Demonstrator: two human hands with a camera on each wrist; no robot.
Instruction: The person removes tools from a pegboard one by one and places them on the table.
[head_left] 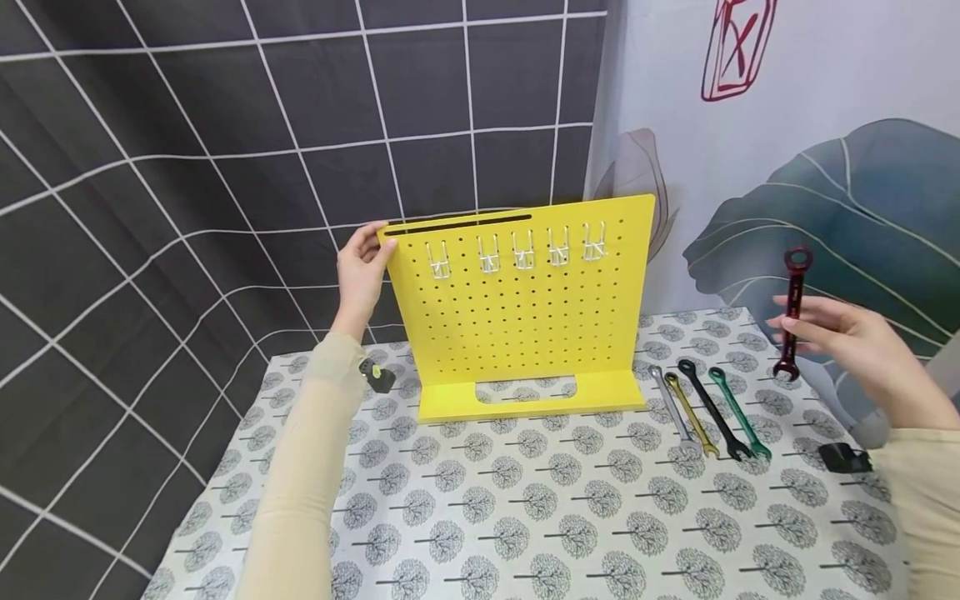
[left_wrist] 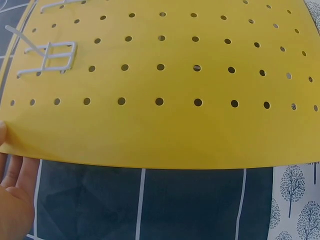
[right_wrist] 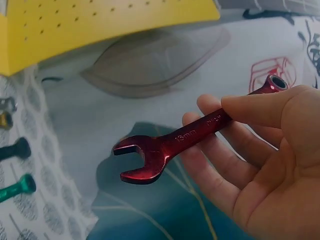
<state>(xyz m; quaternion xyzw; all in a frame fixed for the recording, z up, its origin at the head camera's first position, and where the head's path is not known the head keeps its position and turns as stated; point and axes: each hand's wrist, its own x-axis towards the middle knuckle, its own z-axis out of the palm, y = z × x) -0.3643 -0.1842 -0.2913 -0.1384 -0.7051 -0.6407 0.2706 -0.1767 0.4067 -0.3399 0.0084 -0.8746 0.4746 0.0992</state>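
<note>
A yellow pegboard point(head_left: 525, 308) stands upright on its base, with several white wire hooks point(head_left: 523, 250) in a row near its top. At its upper left corner my left hand point(head_left: 362, 271) pinches the edge, thumb in front and fingers behind. Off to the right, my right hand point(head_left: 847, 337) holds a dark red combination wrench point(head_left: 792, 312) in the air between thumb and fingers. In the right wrist view the wrench's open end point(right_wrist: 145, 160) points away from the palm, and "13mm" reads on its shank. The ring end is up in the head view.
Right of the pegboard, a silver wrench point(head_left: 671, 408), a gold wrench point(head_left: 692, 414), a black wrench point(head_left: 714, 410) and a green wrench point(head_left: 740, 414) lie side by side on the tree-patterned tablecloth point(head_left: 480, 533). A dark gridded curtain point(head_left: 225, 192) hangs behind and to the left.
</note>
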